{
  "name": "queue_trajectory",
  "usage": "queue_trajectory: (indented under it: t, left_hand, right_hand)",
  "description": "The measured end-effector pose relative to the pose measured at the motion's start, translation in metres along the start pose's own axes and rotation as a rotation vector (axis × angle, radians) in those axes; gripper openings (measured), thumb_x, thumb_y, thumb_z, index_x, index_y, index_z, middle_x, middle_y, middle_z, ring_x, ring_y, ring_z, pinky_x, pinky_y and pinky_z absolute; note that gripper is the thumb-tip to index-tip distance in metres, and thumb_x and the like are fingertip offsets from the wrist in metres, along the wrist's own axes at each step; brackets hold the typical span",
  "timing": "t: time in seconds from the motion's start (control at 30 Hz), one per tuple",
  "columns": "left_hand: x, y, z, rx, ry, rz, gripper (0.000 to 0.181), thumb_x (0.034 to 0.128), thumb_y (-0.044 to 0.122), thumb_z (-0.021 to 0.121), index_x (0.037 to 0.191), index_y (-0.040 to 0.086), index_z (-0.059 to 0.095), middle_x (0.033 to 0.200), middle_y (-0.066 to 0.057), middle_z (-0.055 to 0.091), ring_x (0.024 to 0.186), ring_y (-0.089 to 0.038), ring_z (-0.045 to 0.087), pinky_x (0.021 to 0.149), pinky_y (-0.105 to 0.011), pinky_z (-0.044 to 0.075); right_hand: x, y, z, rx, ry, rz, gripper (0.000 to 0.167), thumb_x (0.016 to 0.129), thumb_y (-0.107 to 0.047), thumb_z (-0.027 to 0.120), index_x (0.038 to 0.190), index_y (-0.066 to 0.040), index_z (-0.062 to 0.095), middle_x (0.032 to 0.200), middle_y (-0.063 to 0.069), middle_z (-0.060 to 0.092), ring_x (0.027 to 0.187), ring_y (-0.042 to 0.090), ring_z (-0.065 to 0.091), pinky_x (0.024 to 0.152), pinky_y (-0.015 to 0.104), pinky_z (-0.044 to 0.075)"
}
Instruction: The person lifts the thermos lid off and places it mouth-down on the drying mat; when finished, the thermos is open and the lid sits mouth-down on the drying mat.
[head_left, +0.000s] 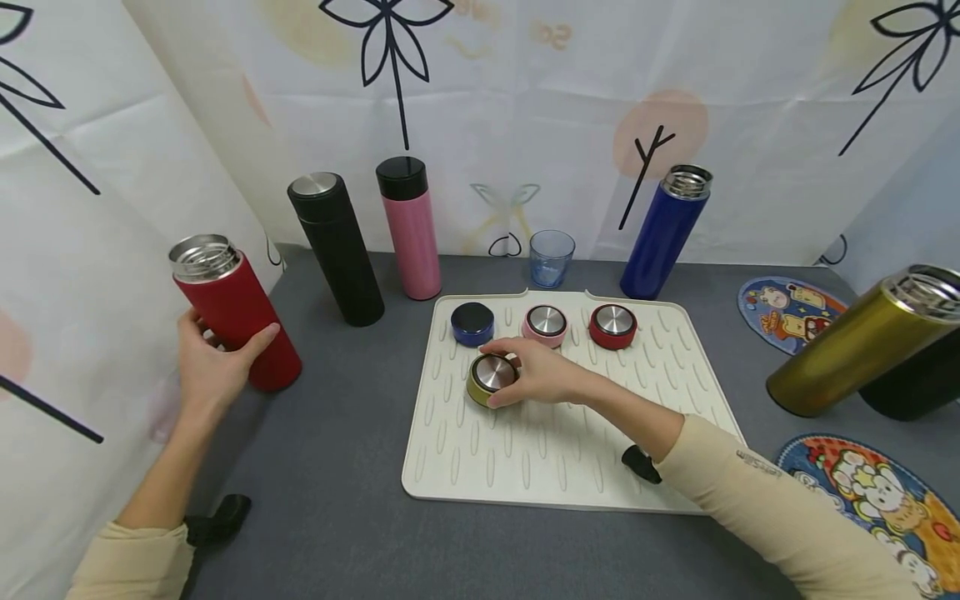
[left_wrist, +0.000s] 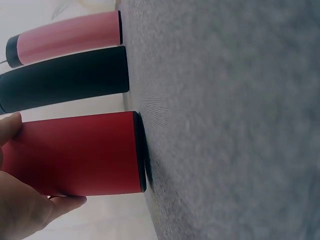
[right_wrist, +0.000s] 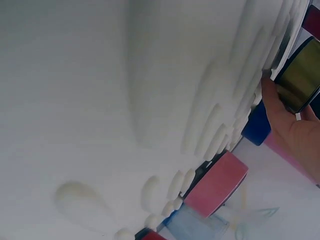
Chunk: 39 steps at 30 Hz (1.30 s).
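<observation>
My left hand (head_left: 213,367) grips a red thermos (head_left: 243,321) without a lid, its steel mouth showing, at the left of the table. In the left wrist view, thumb and fingers lie on either side of the red body, whose base is at the grey tabletop. Over the white mat, my right hand (head_left: 540,372) pinches the rim of a gold lid (head_left: 495,374) with a steel top. The same gold lid (right_wrist: 300,75) is between thumb and fingers in the right wrist view. Behind it on the mat sit a blue lid (head_left: 472,323), a pink lid (head_left: 546,323) and a red lid (head_left: 612,326).
A black thermos (head_left: 341,258) and a pink thermos (head_left: 412,237) stand at the back, both lidded. A glass cup (head_left: 551,260) and an open blue thermos (head_left: 663,237) stand behind the ribbed mat (head_left: 525,483). At right are an open gold thermos (head_left: 855,354), a dark cylinder and two cartoon mats.
</observation>
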<state>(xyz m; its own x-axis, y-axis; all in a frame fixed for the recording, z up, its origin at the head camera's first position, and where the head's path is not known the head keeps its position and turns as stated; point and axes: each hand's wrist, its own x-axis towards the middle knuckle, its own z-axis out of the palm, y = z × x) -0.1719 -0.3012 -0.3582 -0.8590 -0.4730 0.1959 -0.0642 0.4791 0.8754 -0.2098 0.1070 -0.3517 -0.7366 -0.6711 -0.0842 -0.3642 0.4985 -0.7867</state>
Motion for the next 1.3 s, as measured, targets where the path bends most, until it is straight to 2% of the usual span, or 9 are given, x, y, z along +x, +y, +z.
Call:
queue_trajectory:
  t: [0.03, 0.13, 0.47, 0.7, 0.93, 1.03, 1.13, 1.3]
  left_hand:
    - [-0.001, 0.001, 0.0, 0.004, 0.003, -0.001, 0.08, 0.0825, 0.034, 0.073, 0.145, 0.021, 0.025, 0.137, -0.006, 0.04, 0.114, -0.02, 0.045, 0.082, -0.026, 0.046]
    - [-0.004, 0.008, -0.002, 0.02, -0.003, -0.009, 0.079, 0.0838, 0.036, 0.071, 0.145, 0.019, 0.024, 0.138, -0.008, 0.039, 0.115, -0.023, 0.044, 0.083, -0.028, 0.046]
    - [-0.006, 0.011, -0.011, 0.05, -0.056, -0.035, 0.081, 0.0867, 0.035, 0.067, 0.147, 0.013, 0.018, 0.141, -0.013, 0.034, 0.117, -0.025, 0.041, 0.083, -0.031, 0.045]
    - [-0.007, 0.009, -0.015, 0.05, -0.058, -0.041, 0.08, 0.0867, 0.033, 0.068, 0.147, 0.013, 0.019, 0.141, -0.011, 0.033, 0.117, -0.021, 0.038, 0.075, -0.022, 0.043]
    - [-0.011, 0.01, -0.016, 0.077, -0.075, -0.078, 0.085, 0.0868, 0.039, 0.067, 0.15, 0.014, 0.016, 0.146, -0.012, 0.031, 0.127, -0.031, 0.034, 0.085, -0.035, 0.047]
    - [-0.014, 0.011, -0.016, 0.052, -0.051, -0.105, 0.084, 0.0874, 0.038, 0.066, 0.151, 0.017, 0.016, 0.148, -0.01, 0.029, 0.128, -0.03, 0.033, 0.089, -0.038, 0.045]
    - [-0.019, 0.014, -0.016, -0.002, -0.005, -0.146, 0.081, 0.088, 0.035, 0.065, 0.151, 0.02, 0.017, 0.149, -0.006, 0.028, 0.128, -0.025, 0.033, 0.093, -0.036, 0.043]
    - [-0.032, 0.024, -0.013, -0.215, 0.068, -0.235, 0.079, 0.0869, 0.026, 0.069, 0.149, 0.025, 0.021, 0.149, -0.002, 0.028, 0.127, -0.017, 0.034, 0.1, -0.035, 0.039]
  right_hand:
    - [0.001, -0.001, 0.001, -0.018, 0.002, -0.011, 0.07, 0.076, -0.016, 0.081, 0.135, 0.001, 0.049, 0.129, 0.011, 0.054, 0.114, 0.025, 0.052, 0.094, 0.036, 0.044]
    - [0.003, -0.004, 0.002, -0.059, 0.007, -0.028, 0.069, 0.075, -0.015, 0.082, 0.133, 0.002, 0.05, 0.127, 0.012, 0.055, 0.115, 0.024, 0.051, 0.095, 0.036, 0.043]
    - [0.013, -0.008, 0.012, -0.106, -0.007, -0.065, 0.069, 0.074, -0.016, 0.083, 0.133, 0.001, 0.051, 0.127, 0.012, 0.055, 0.114, 0.022, 0.05, 0.095, 0.033, 0.042]
    - [0.017, -0.012, 0.017, -0.146, -0.009, -0.072, 0.07, 0.074, -0.018, 0.083, 0.133, -0.002, 0.051, 0.128, 0.011, 0.054, 0.115, 0.022, 0.049, 0.097, 0.034, 0.04]
    - [0.019, -0.012, 0.02, -0.169, 0.0, -0.065, 0.07, 0.073, -0.021, 0.084, 0.132, -0.002, 0.052, 0.127, 0.012, 0.053, 0.115, 0.022, 0.049, 0.097, 0.035, 0.039]
    - [0.019, -0.012, 0.022, -0.167, 0.0, -0.065, 0.069, 0.073, -0.021, 0.084, 0.131, -0.002, 0.052, 0.126, 0.012, 0.053, 0.114, 0.023, 0.049, 0.097, 0.035, 0.039]
    - [0.019, -0.012, 0.023, -0.166, -0.001, -0.073, 0.069, 0.073, -0.021, 0.084, 0.131, -0.001, 0.053, 0.125, 0.013, 0.053, 0.114, 0.023, 0.049, 0.097, 0.035, 0.04]
    - [0.019, -0.012, 0.023, -0.176, -0.007, -0.074, 0.069, 0.073, -0.02, 0.084, 0.131, -0.001, 0.053, 0.126, 0.013, 0.053, 0.114, 0.023, 0.049, 0.096, 0.034, 0.04]
